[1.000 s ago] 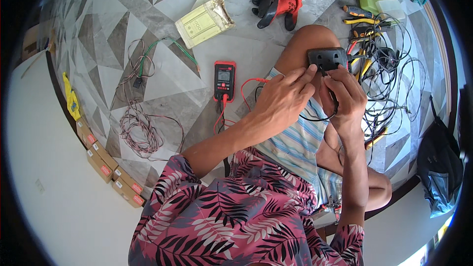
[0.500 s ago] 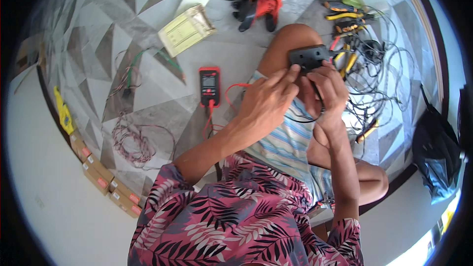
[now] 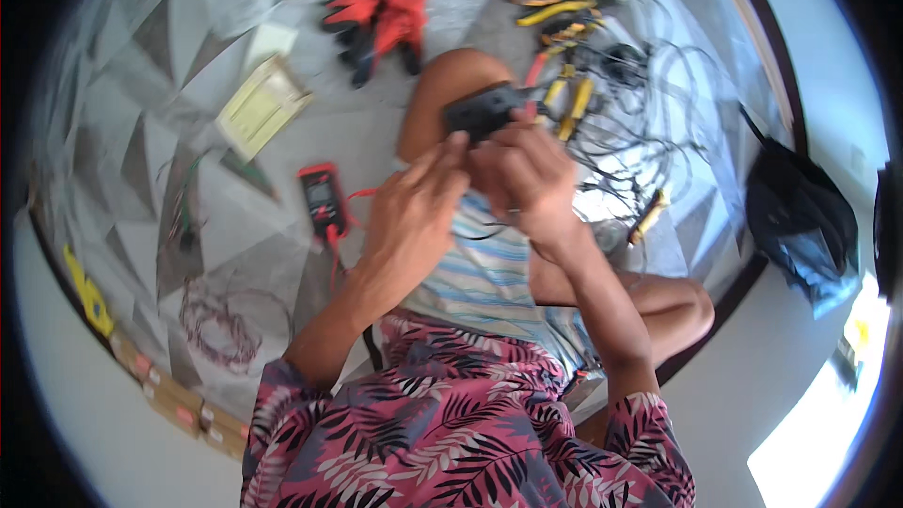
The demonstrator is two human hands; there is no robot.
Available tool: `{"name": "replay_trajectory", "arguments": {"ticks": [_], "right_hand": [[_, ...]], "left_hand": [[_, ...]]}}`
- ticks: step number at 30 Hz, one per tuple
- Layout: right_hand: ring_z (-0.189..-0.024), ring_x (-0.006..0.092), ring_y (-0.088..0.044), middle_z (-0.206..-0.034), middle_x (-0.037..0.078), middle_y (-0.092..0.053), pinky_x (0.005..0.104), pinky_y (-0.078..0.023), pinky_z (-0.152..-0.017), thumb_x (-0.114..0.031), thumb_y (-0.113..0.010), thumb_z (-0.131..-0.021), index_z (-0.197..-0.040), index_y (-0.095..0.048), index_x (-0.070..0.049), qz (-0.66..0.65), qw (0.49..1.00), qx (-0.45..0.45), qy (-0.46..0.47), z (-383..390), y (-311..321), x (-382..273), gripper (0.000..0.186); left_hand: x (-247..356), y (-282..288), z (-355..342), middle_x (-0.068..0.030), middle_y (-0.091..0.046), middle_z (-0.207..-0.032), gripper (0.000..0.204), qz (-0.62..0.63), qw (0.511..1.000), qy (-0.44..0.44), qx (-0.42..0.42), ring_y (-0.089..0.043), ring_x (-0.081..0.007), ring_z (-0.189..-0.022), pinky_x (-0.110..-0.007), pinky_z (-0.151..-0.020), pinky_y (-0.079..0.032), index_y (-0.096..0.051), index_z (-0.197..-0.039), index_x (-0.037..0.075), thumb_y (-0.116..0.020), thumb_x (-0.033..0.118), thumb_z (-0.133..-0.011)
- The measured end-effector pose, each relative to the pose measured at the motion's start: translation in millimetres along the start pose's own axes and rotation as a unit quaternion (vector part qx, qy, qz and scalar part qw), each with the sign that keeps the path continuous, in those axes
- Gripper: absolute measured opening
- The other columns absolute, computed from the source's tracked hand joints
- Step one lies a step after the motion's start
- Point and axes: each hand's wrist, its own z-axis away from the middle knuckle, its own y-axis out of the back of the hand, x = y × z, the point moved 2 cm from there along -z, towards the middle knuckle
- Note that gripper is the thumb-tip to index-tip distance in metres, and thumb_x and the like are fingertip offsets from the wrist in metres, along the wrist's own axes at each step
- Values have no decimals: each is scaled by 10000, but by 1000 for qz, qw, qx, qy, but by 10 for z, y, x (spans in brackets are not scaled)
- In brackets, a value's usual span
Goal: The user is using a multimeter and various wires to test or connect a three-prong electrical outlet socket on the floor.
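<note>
Black plastic makes the socket block point(image 3: 480, 113), which I see, through my distant view, in front of the bent knee point(image 3: 459, 71); whether it rests there, I cannot tell. The left hand point(image 3: 419, 205) has its fingers nearly straight, with the tips at the near left corner of the block. The right hand point(image 3: 527, 169) is curled at the near right corner; the blur hides what it pinches, so I cannot tell the grasp of either hand. A thin black cable point(image 3: 484, 233) bends between the two hands, over the striped shorts point(image 3: 470, 273). To the left, on the floor point(image 3: 254, 268), I find a red and black meter point(image 3: 323, 199). Beyond the knee lie red and black gloves point(image 3: 403, 19); to the right, tangled cables point(image 3: 649, 132) beside yellow-handled pliers point(image 3: 555, 12).
</note>
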Motion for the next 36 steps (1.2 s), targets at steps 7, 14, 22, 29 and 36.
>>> {"name": "replay_trajectory", "arguments": {"ticks": [7,14,22,29,36], "right_hand": [[-861,251,-677,-892,49,-631,429,-600,-906,-179,-695,-756,-914,-656,-71,108,993,-2,50,29,-170,-15,195],[-871,233,-685,-929,38,-634,399,-614,-909,-188,-661,-758,-938,-650,-82,104,993,-10,49,35,-34,-14,209],[-915,224,-696,-963,41,-644,422,-590,-980,-193,-661,-753,-975,-663,-81,88,995,-6,56,85,-114,23,248],[-946,273,-700,-966,74,-658,493,-560,-1020,-186,-684,-723,-1004,-693,-66,45,997,-10,67,132,-146,80,305],[-987,295,-693,-1012,90,-658,481,-543,-1058,-193,-713,-647,-1021,-674,-44,26,999,-10,30,104,-129,51,404]], "left_hand": [[17,65,61,-214,-595,-1419,458,6,999,18,-28,-594,-373,-1290,-443,-995,-537,-608,-1206,-8,-672,-79,-758],[66,83,27,-203,-601,-1418,398,-7,999,36,-36,-605,-373,-1275,-448,-992,-543,-585,-1247,-24,-625,-86,-856],[12,82,19,-214,-599,-1416,415,-11,999,36,-32,-617,-382,-1256,-460,-976,-548,-581,-1232,-31,-636,-103,-828],[-44,43,34,-227,-580,-1435,417,-10,999,26,-32,-624,-385,-1238,-469,-945,-551,-582,-1086,-13,-675,-109,-691],[-30,5,42,-232,-573,-1450,359,-19,1000,6,-15,-603,-351,-1279,-432,-805,-554,-573,-995,5,-707,-65,-670]]}}
